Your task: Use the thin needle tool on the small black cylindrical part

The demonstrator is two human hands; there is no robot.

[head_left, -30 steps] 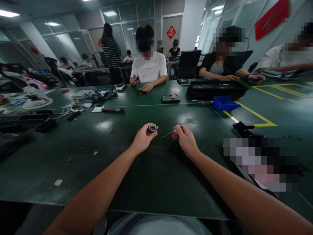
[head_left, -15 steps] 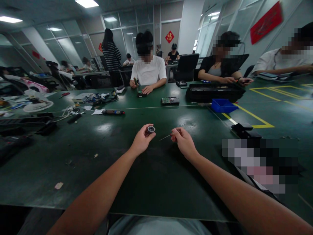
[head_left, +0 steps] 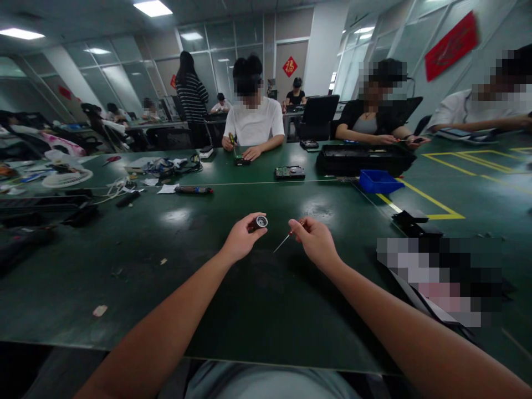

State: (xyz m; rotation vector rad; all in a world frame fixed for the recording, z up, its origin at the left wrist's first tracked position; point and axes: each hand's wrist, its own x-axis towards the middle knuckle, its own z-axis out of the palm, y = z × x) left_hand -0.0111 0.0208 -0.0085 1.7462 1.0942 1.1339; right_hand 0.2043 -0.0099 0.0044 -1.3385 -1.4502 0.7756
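Note:
My left hand (head_left: 242,238) is closed around a small dark round part (head_left: 261,222) with a pale ring at its end. That ringed end faces right and toward me; the rest is hidden by my fingers, so its kind is unclear. My right hand (head_left: 316,239) pinches a thin screwdriver (head_left: 282,243) by its reddish handle. The metal shaft points down and to the left, its tip below the round part and apart from it. Both hands are over the green table (head_left: 249,310).
Beyond my hands lie a hard drive (head_left: 290,173), a blue bin (head_left: 381,181), a long black tray (head_left: 366,159) and a pen-shaped electric screwdriver (head_left: 194,190). Cables (head_left: 166,165) clutter the left. Black brackets (head_left: 415,223) sit at right. A person in white (head_left: 254,124) works opposite.
The round part has turned slightly and shifted a little right with my left hand. My right hand has tilted the screwdriver more steeply, its tip now lower.

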